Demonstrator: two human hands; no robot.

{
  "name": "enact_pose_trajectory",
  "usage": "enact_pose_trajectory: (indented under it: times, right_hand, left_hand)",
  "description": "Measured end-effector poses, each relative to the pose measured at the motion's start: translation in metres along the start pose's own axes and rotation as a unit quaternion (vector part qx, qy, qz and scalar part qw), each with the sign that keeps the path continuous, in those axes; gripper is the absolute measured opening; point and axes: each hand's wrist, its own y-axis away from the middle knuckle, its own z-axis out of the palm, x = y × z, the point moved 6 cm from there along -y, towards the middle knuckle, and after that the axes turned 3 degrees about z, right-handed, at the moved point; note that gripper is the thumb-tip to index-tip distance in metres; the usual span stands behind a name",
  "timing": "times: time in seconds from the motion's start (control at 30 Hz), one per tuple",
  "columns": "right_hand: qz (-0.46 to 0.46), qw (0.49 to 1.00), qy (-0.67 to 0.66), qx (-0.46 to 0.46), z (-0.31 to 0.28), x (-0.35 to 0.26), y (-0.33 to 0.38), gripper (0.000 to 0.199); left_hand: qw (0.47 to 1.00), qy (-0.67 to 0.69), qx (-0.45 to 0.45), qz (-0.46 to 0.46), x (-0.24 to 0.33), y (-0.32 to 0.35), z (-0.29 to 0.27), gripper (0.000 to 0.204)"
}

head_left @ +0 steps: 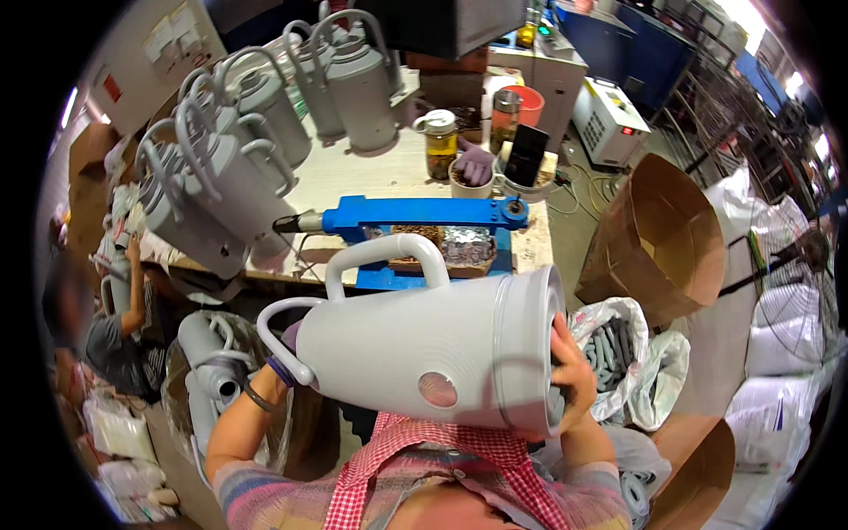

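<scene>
Across my body lies a large grey plastic jug (415, 344), tilted on its side, with a side handle, a curved loop at its narrow left end and a round mark on its wall. My left hand (291, 337), with purple glove fabric showing, holds that narrow end; its fingers are mostly hidden behind the jug. My bare right hand (574, 371) grips the wide rim at the right end, fingers reaching over into it. Just beyond the jug, a blue lever-arm bench tool (415, 210) stands on the white table (336, 181).
Several similar grey jugs (358, 97) stand at the table's far left. More lie in a plastic-lined container (265, 433) by my left arm. To the right are a bag of grey parts (609, 353) and a cardboard box (658, 238). Another person (119, 331) sits at left.
</scene>
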Motion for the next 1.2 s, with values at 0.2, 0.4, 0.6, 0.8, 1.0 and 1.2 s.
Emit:
enact_pose_trajectory:
  times: [0.2,0.4,0.6,0.8,1.0,1.2]
  right_hand:
    - [-0.062,0.996,-0.001,-0.062,0.019,0.01,0.001,0.061]
    - [0.179,0.967,-0.17,0.07,0.06,0.091,-0.002,0.083]
    - [0.333,0.829,-0.437,0.109,0.122,0.117,-0.019,0.094]
    - [0.316,0.852,-0.412,0.067,0.117,0.067,-0.081,0.071]
    - [0.295,0.897,-0.327,0.032,0.124,0.061,-0.083,0.038]
    - [0.287,0.924,-0.253,0.021,0.133,0.071,-0.043,0.045]
  left_hand:
    - [0.997,-0.022,0.056,0.042,0.042,0.04,0.013,0.029]
    - [0.836,-0.309,0.314,0.329,0.127,0.082,-0.018,0.027]
    - [0.552,-0.524,0.379,0.526,0.192,0.159,0.043,0.037]
    - [0.659,-0.431,0.435,0.437,0.133,0.181,0.006,0.04]
    - [0.76,-0.35,0.406,0.367,0.086,0.17,-0.024,0.046]
    - [0.779,-0.318,0.411,0.352,0.088,0.163,-0.055,0.055]
